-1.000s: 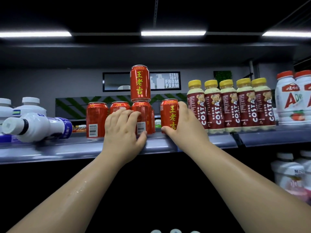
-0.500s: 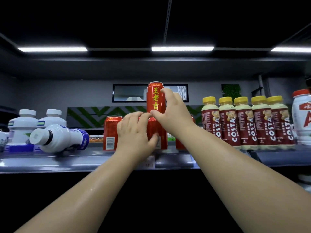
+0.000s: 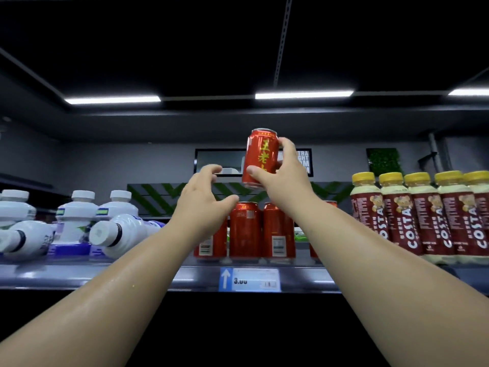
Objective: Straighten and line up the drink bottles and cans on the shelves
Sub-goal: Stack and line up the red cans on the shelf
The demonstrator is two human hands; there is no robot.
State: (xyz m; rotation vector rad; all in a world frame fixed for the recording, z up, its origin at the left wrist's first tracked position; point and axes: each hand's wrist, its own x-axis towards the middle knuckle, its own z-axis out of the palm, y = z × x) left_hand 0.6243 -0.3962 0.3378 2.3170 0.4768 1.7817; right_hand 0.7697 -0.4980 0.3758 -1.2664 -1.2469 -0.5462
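My right hand (image 3: 284, 176) grips a red can with yellow characters (image 3: 260, 156) and holds it slightly tilted in the air above the row of red cans (image 3: 244, 229) standing on the shelf (image 3: 148, 276). My left hand (image 3: 202, 207) hovers open just left of the held can, fingers curled, in front of the leftmost cans, touching nothing that I can see. A white bottle (image 3: 120, 231) lies on its side at the left, cap toward me. Another lying white bottle (image 3: 23, 239) is at the far left.
Upright white bottles (image 3: 76, 215) stand behind the fallen ones. A neat row of yellow-capped Costa bottles (image 3: 423, 215) fills the shelf's right side. A blue and white price tag (image 3: 250, 279) is on the shelf edge. Light strips run overhead.
My right hand left the can on the shelf, took the can stacked on top and lifted it off the row. My left hand came off the lower cans and opened. The view tilted upward.
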